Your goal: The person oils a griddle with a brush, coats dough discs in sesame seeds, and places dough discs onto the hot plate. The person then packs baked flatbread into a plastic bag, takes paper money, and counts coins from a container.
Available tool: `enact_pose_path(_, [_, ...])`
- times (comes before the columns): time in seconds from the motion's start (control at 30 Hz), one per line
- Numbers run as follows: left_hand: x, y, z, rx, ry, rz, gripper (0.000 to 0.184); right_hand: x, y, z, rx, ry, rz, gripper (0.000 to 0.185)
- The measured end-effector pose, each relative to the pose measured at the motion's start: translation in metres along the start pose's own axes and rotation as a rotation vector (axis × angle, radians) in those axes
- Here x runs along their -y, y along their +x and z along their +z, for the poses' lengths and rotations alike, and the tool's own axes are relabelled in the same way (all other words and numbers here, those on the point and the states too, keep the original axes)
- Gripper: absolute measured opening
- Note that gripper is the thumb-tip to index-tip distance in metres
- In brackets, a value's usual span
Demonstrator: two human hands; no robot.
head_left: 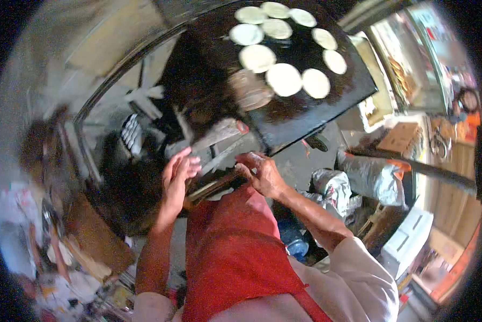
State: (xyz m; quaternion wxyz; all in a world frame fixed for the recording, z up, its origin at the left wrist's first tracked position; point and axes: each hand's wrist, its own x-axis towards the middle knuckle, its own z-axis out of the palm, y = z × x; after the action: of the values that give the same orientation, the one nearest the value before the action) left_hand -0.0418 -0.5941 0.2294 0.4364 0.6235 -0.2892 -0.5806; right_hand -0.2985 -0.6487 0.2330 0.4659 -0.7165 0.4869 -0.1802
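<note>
My left hand (179,182) is raised in front of the apron, its fingers apart and nothing visible in them. To the right, my right hand (263,174) hangs near the griddle's front corner, with loosely bent fingers, a gap between thumb and forefinger, and nothing visible in its grasp. Ahead is a dark griddle (300,121) bearing several pale round flatbreads (284,80). A brown, flat, roughly square piece (250,89) lies at their near left. Beyond my hands, a pale flat board-like piece (219,134) with a red spot at its end rests beside the griddle; its kind is unclear.
A red apron (230,257) covers my front. Shiny silver bags (372,177) and a white box (407,241) stand at the right, below a cardboard box (399,138). A dark metal rim (128,64) curves along the left. Blurred clutter fills the lower left.
</note>
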Motion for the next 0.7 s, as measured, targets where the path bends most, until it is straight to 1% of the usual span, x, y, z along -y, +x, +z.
enact_pose_path(0.03, [0.016, -0.026, -0.027, -0.065, -0.046, -0.001, 0.055, 0.013, 0.006, 0.019, 0.036, -0.063, -0.097, 0.025])
enact_pose_path(0.07, [0.026, -0.053, -0.053, -0.119, -0.133, -0.020, 0.042, 0.027, 0.010, 0.045, 0.057, 0.081, -0.054, 0.021])
enact_pose_path(0.1, [0.030, -0.081, -0.077, -0.207, -0.138, -0.077, 0.042, 0.046, 0.013, 0.069, 0.069, 0.101, -0.045, 0.021])
enact_pose_path(0.17, [0.050, -0.134, -0.136, -0.295, -0.247, -0.104, 0.042, 0.074, 0.016, 0.130, 0.138, 0.096, -0.135, 0.021])
enact_pose_path(0.2, [0.068, -0.161, -0.170, -0.360, -0.200, -0.046, 0.040, 0.101, 0.016, 0.158, 0.189, 0.067, -0.209, 0.022])
enact_pose_path(0.23, [0.085, -0.188, -0.207, -0.428, -0.223, -0.046, 0.040, 0.129, 0.011, 0.187, 0.219, 0.033, -0.274, 0.022])
enact_pose_path(0.27, [0.103, -0.211, -0.245, -0.474, -0.258, -0.034, 0.039, 0.145, 0.003, 0.228, 0.281, 0.090, -0.224, 0.021])
enact_pose_path(0.3, [0.107, -0.230, -0.280, -0.498, -0.289, -0.014, 0.038, 0.164, -0.002, 0.267, 0.308, 0.078, -0.249, 0.021])
enact_pose_path(0.33, [0.111, -0.259, -0.311, -0.605, -0.295, 0.002, 0.038, 0.185, -0.007, 0.305, 0.427, 0.042, -0.311, 0.022])
enact_pose_path(0.37, [0.146, -0.280, -0.357, -0.663, -0.303, 0.005, 0.037, 0.201, -0.024, 0.340, 0.557, 0.002, -0.341, 0.023])
enact_pose_path(0.4, [0.181, -0.304, -0.409, -0.716, -0.305, 0.008, 0.037, 0.219, -0.036, 0.377, 0.593, -0.021, -0.440, 0.024])
enact_pose_path(0.43, [0.189, -0.334, -0.446, -0.764, -0.181, -0.025, 0.037, 0.218, -0.043, 0.423, 0.734, -0.043, -0.399, 0.025])
enact_pose_path(0.47, [0.192, -0.360, -0.484, -0.805, -0.047, -0.057, 0.036, 0.249, -0.050, 0.446, 0.824, -0.014, -0.345, 0.025])
enact_pose_path(0.5, [0.224, -0.388, -0.535, -0.817, 0.162, -0.036, 0.037, 0.280, -0.056, 0.468, 0.910, 0.018, -0.289, 0.026])
enact_pose_path(0.53, [0.256, -0.406, -0.572, -0.819, 0.370, -0.017, 0.037, 0.294, -0.059, 0.499, 0.916, 0.012, -0.291, 0.026])
enact_pose_path(0.57, [0.242, -0.413, -0.585, -0.823, 0.357, -0.020, 0.037, 0.300, -0.063, 0.534, 0.961, 0.030, -0.299, 0.027])
enact_pose_path(0.63, [0.182, -0.422, -0.601, -0.895, 0.756, -0.276, 0.039, 0.309, -0.071, 0.597, 1.025, 0.034, -0.304, 0.028])
enact_pose_path(0.67, [0.178, -0.420, -0.613, -0.898, 0.738, -0.288, 0.039, 0.313, -0.077, 0.624, 0.972, 0.129, -0.305, 0.031])
enact_pose_path(0.7, [0.178, -0.414, -0.628, -0.877, 0.969, -0.165, 0.041, 0.314, -0.081, 0.650, 0.915, 0.221, -0.302, 0.033])
